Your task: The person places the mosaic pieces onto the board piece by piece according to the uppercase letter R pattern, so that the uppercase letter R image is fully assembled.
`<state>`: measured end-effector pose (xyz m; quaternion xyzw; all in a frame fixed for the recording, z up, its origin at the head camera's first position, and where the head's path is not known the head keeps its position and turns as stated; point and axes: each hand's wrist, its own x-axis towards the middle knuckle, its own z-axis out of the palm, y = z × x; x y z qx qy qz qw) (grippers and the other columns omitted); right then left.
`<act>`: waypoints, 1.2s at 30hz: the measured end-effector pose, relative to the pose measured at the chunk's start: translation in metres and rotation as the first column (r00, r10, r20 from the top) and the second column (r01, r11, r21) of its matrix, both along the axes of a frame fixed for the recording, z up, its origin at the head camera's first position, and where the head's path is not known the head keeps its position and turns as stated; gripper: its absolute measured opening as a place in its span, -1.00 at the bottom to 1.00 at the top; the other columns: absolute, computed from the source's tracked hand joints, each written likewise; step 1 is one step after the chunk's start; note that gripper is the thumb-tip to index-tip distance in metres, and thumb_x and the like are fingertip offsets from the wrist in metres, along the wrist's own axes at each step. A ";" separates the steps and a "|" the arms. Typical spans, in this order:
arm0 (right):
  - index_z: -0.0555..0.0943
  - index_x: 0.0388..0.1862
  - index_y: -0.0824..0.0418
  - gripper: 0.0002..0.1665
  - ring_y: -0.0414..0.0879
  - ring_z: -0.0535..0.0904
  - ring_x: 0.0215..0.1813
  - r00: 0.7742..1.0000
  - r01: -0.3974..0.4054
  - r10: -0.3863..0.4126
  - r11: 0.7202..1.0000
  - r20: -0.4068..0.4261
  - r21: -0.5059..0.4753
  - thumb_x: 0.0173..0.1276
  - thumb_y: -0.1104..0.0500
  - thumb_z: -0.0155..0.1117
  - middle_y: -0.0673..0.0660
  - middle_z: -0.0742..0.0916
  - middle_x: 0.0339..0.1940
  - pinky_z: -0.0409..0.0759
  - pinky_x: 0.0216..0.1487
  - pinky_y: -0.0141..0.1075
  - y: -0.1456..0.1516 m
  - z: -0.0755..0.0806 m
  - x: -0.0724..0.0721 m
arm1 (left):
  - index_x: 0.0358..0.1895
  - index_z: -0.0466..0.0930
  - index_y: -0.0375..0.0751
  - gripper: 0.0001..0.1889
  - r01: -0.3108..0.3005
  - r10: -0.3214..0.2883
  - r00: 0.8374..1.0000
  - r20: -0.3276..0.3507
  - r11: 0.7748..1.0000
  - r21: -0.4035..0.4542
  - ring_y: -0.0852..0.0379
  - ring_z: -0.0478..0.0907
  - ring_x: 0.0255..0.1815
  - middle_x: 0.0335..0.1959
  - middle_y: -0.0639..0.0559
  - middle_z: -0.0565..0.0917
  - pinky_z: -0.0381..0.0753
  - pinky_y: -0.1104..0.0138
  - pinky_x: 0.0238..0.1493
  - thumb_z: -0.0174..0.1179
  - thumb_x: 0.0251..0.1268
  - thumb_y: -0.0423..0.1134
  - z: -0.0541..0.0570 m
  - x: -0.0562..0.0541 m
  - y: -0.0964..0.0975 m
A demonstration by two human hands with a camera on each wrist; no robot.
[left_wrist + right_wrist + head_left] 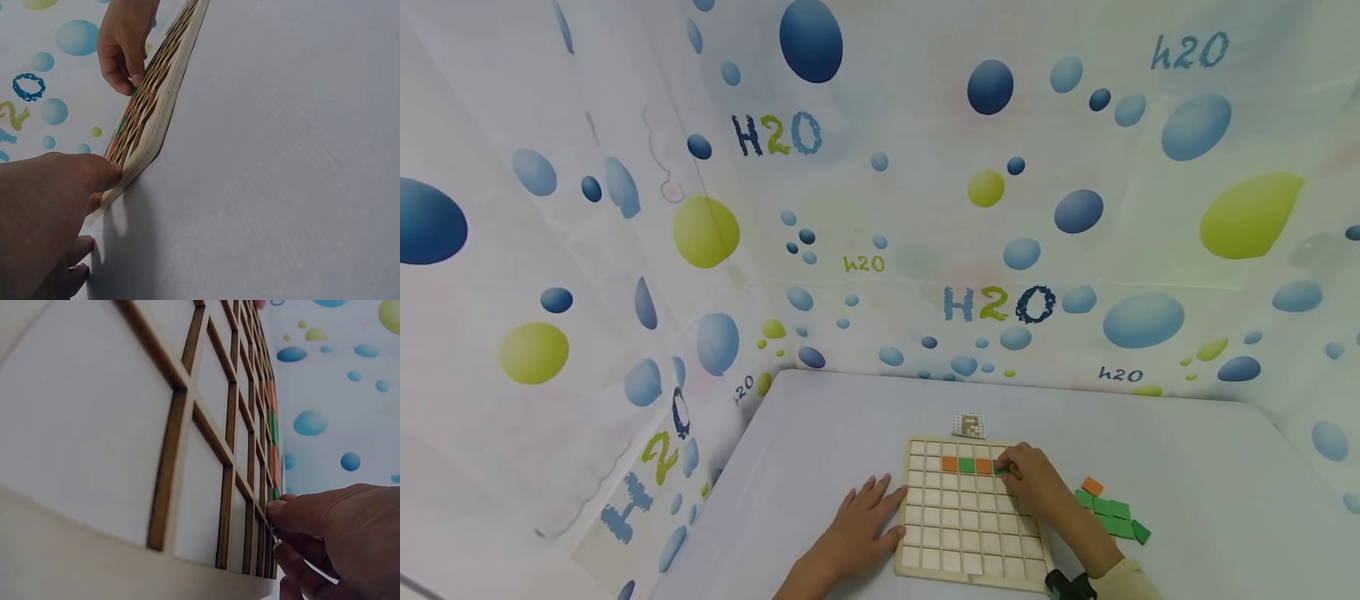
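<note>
A wooden grid board [951,518] lies on the table, with a row of square tiles in its second row from the far side: an orange tile [950,464], a green tile [967,465] and another orange tile [983,467]. To the right of these, my right hand [1028,479] pinches a further green tile [997,467] at its cell, mostly covered by the fingertips. Fingers spread, my left hand [868,529] rests at the board's left side. In the left wrist view its thumb [103,172] touches the board's rim.
Several loose green tiles [1112,508] and an orange tile [1092,486] lie right of the board, beside my right forearm. Beyond the far edge sits a small pattern card [969,425]. A curtain printed with drops [910,208] hangs behind the white table [820,433].
</note>
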<state>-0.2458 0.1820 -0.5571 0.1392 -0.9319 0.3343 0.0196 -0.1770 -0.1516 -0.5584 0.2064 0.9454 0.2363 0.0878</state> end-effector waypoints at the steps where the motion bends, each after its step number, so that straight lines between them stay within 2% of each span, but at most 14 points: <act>1: 0.70 -0.21 0.15 -0.84 -0.05 0.57 -0.04 1.000 0.003 -0.003 1.000 0.000 0.002 0.40 0.40 0.38 0.04 0.67 -0.16 0.66 0.01 -0.05 0.000 0.000 0.000 | 0.65 0.29 0.12 -0.34 0.001 -0.001 1.000 -0.002 1.000 -0.001 -0.31 0.09 0.70 0.69 -0.17 0.22 0.08 -0.37 0.57 0.12 0.60 0.16 0.000 0.000 0.000; 5: 0.73 -0.15 0.15 -0.87 -0.02 0.58 -0.04 1.000 0.002 -0.001 0.999 -0.021 0.037 0.42 0.37 0.39 0.05 0.68 -0.12 0.65 0.00 -0.04 0.003 0.004 0.006 | 0.65 0.29 0.11 -0.34 0.003 -0.003 1.000 -0.001 1.000 0.004 -0.31 0.10 0.70 0.69 -0.18 0.22 0.08 -0.37 0.57 0.11 0.60 0.16 -0.001 -0.002 0.000; 9: 0.74 -0.04 0.15 -0.85 -0.02 0.62 -0.05 1.000 0.015 -0.014 0.998 -0.027 0.064 0.45 0.30 0.40 0.06 0.67 -0.08 0.65 -0.04 -0.06 0.017 0.016 0.017 | 0.66 0.29 0.12 -0.34 -0.002 0.002 1.000 0.005 1.000 0.006 -0.29 0.08 0.71 0.70 -0.16 0.21 0.07 -0.36 0.59 0.11 0.60 0.16 -0.003 -0.002 0.001; 12: 0.72 0.02 0.17 -0.81 -0.02 0.66 -0.04 0.999 0.037 -0.038 0.996 0.009 0.076 0.46 0.26 0.41 0.08 0.67 -0.07 0.69 -0.03 -0.06 0.038 0.025 0.026 | 0.65 0.29 0.12 -0.34 -0.009 0.009 1.000 0.003 1.000 0.006 -0.28 0.08 0.72 0.70 -0.15 0.21 0.05 -0.35 0.59 0.11 0.59 0.16 -0.004 -0.002 0.002; 16: 0.67 0.08 0.24 -0.72 0.08 0.66 0.02 0.993 0.069 -0.078 0.993 0.089 0.100 0.46 0.18 0.43 0.18 0.67 0.00 0.71 0.02 0.02 0.075 0.032 0.037 | 0.65 0.30 0.12 -0.34 -0.014 0.014 1.000 -0.004 1.000 0.011 -0.30 0.08 0.71 0.69 -0.17 0.22 0.05 -0.36 0.59 0.11 0.59 0.14 -0.003 0.000 0.001; 21: 0.62 0.12 0.35 -0.52 0.17 0.64 0.02 0.965 0.131 -0.169 0.973 0.199 0.190 0.42 0.05 0.48 0.28 0.67 0.01 0.68 0.01 0.13 0.127 0.027 0.047 | 0.65 0.29 0.12 -0.34 -0.008 0.008 1.000 -0.005 1.000 0.012 -0.30 0.08 0.71 0.70 -0.16 0.21 0.04 -0.36 0.59 0.09 0.60 0.16 -0.003 0.000 0.001; 25: 0.63 0.01 0.36 -0.58 0.13 0.63 -0.04 0.955 0.142 -0.195 0.963 0.224 0.231 0.40 0.07 0.49 0.24 0.67 -0.10 0.67 -0.01 0.12 0.155 0.014 0.050 | 0.65 0.29 0.12 -0.34 -0.009 0.009 1.000 -0.006 1.000 0.016 -0.31 0.08 0.71 0.69 -0.17 0.22 0.04 -0.37 0.59 0.09 0.60 0.16 -0.005 0.000 0.000; 29: 0.64 -0.07 0.32 -0.70 0.06 0.62 -0.06 0.957 0.151 -0.195 0.967 0.216 0.203 0.42 0.12 0.46 0.18 0.67 -0.14 0.66 -0.01 0.09 0.166 0.003 0.049 | 0.65 0.29 0.12 -0.34 -0.012 0.012 1.000 -0.010 1.000 0.015 -0.31 0.08 0.71 0.69 -0.17 0.22 0.04 -0.37 0.58 0.08 0.60 0.17 -0.004 0.001 -0.001; 33: 0.63 0.01 0.34 -0.61 0.07 0.61 -0.05 0.951 0.145 -0.190 0.971 0.245 0.187 0.44 0.06 0.46 0.20 0.67 -0.11 0.67 0.01 0.10 0.167 0.002 0.044 | 0.65 0.30 0.10 -0.34 -0.005 0.006 1.000 -0.010 1.000 0.025 -0.33 0.09 0.70 0.69 -0.19 0.23 0.04 -0.39 0.57 0.08 0.61 0.17 -0.004 0.000 -0.001; 36: 0.62 0.08 0.36 -0.58 0.04 0.60 -0.05 0.949 0.139 -0.181 0.975 0.257 0.173 0.43 0.09 0.46 0.20 0.67 -0.09 0.67 0.03 0.09 0.165 0.003 0.039 | 0.65 0.29 0.11 -0.34 -0.004 0.005 1.000 -0.008 1.000 0.026 -0.32 0.08 0.70 0.69 -0.18 0.22 0.03 -0.38 0.58 0.07 0.61 0.18 -0.004 0.000 -0.001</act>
